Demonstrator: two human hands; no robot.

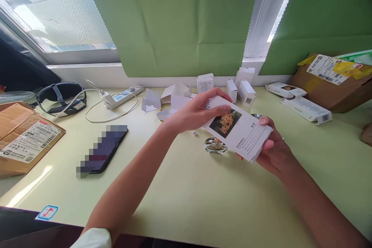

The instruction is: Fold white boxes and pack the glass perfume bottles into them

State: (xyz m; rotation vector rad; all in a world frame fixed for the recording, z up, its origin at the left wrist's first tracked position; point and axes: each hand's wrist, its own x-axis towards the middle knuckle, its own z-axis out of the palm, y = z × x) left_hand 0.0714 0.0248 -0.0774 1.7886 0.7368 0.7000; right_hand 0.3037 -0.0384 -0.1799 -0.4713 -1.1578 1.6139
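At centre right, our left hand (199, 111) and right hand (274, 151) clasp one flower-printed white carton (244, 130). We see one smartphone (110, 154) at left and two cardboard boxes (29, 139), far left and upper right.

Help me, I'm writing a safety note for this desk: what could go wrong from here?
The left hand and right hand hold the white carton close to the glass bottle, so a careless move might knock the bottle.
The small pale piece lies loose on the table and could be brushed away or lost.
The cable loops loosely by the power strip, so an arm might snag it.
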